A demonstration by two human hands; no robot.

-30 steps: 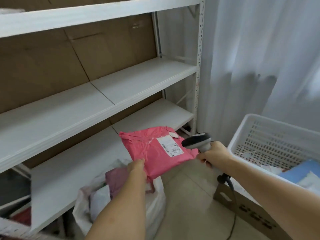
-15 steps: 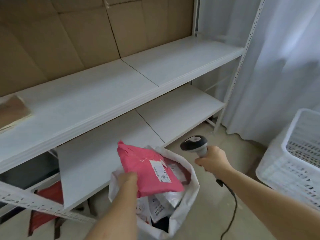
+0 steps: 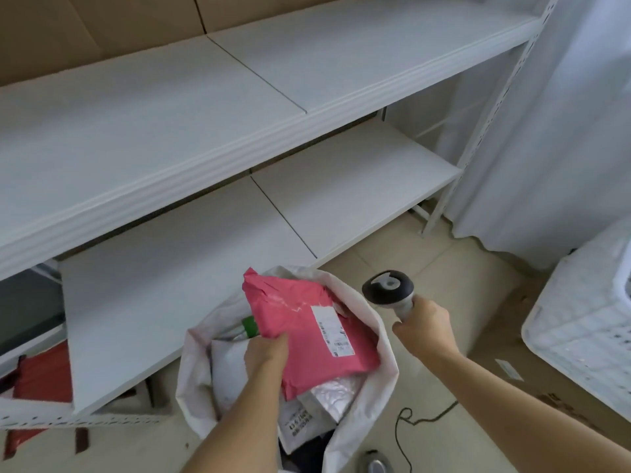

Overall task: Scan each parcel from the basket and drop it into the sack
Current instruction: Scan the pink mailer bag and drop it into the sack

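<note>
Two bare hands work over the open white sack (image 3: 382,339) on the tiled floor. The left hand (image 3: 268,358) pinches the near-left edge of the pink parcel (image 3: 307,332), thumb on top, the other fingers hidden beneath; the parcel lies label up, tilted across the sack's mouth, apparently touching the parcels (image 3: 317,404) already inside, though contact cannot be confirmed. Half a second earlier it was held clear above the opening; it now sits lower, within the rim. The right hand (image 3: 425,327) grips the handle of the scanner (image 3: 387,288), fingers curled round it, just right of the sack as before. The white basket (image 3: 580,336) stands at the right edge, white shelving (image 3: 239,138) behind.
</note>
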